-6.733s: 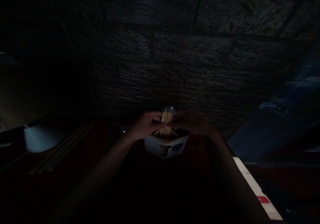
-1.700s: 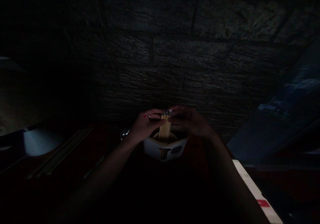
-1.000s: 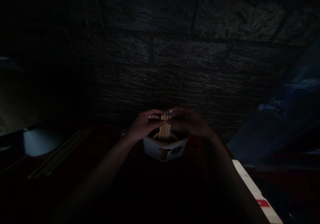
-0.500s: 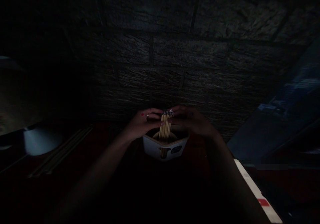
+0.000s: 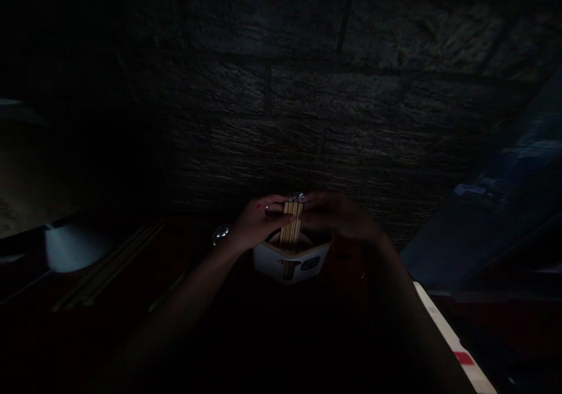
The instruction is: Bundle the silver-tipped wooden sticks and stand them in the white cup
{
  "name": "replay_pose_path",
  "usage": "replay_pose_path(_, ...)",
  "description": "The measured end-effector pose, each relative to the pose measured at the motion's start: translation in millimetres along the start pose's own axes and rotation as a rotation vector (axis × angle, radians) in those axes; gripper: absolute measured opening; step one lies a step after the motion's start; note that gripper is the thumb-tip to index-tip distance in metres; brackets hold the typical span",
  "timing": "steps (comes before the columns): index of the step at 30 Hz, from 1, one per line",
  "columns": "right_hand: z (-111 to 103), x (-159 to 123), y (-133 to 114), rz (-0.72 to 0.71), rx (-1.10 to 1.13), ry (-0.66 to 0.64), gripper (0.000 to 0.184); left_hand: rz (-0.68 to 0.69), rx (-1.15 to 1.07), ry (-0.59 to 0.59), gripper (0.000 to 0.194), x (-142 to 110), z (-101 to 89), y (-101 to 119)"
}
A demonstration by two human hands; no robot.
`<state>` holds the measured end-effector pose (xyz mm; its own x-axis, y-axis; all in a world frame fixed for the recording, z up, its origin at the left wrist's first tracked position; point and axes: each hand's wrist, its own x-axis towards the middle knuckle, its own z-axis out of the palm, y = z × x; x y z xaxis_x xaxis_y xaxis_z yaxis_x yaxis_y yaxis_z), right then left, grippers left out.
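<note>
A bundle of light wooden chopsticks (image 5: 290, 229) with shiny silver tops stands upright in a pale angular holder (image 5: 267, 262) with dark cut-outs in its front. From the left, my left hand (image 5: 261, 221) grips the bundle near its top, thumb in front and fingers behind. On the other side my right hand (image 5: 340, 213) is closed on the same bundle, its fingers in deep shadow. The lower ends of the chopsticks show through a cut-out of the holder.
A dark stone-block wall (image 5: 290, 95) rises behind the holder. Several long thin sticks (image 5: 109, 265) lie at left beside a pale cone-shaped object (image 5: 72, 247). A round shiny object (image 5: 220, 234) is by my left wrist. A white strip with a red mark (image 5: 448, 329) lies at right.
My left hand has shifted slightly right and down along the bundle, uncovering the round shiny object. My right hand has lowered a little and its fingers have shifted. Both stay on the chopsticks.
</note>
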<state>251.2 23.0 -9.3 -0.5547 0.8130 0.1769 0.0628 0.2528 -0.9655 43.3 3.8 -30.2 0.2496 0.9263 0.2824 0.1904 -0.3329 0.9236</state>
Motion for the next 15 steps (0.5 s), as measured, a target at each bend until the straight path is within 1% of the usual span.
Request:
replay_pose_path(2,0.1,0.4,0.5,-0.022,-0.013,0.022,0.034,0.004,-0.018,-0.007,0.038,0.5,1.4,-1.6)
replay_pose_path(4,0.3,0.8,0.6,-0.040,-0.023,0.043,0.034,0.006,-0.012,-0.012,0.031,0.9,1.7,-1.5)
replay_pose_path(7,0.6,1.3,0.0,-0.065,-0.055,0.052,0.028,0.010,0.018,-0.007,0.022,1.0,1.3,-0.1)
replay_pose_path(11,1.2,1.6,-0.7,-0.031,-0.050,0.050,0.027,0.046,0.008,-0.037,0.019,1.5,0.5,-0.8)
replay_pose_path(15,2.5,1.1,-0.2,-0.031,-0.056,0.043,0.024,0.027,0.007,-0.026,0.021,1.9,-0.3,-0.8)
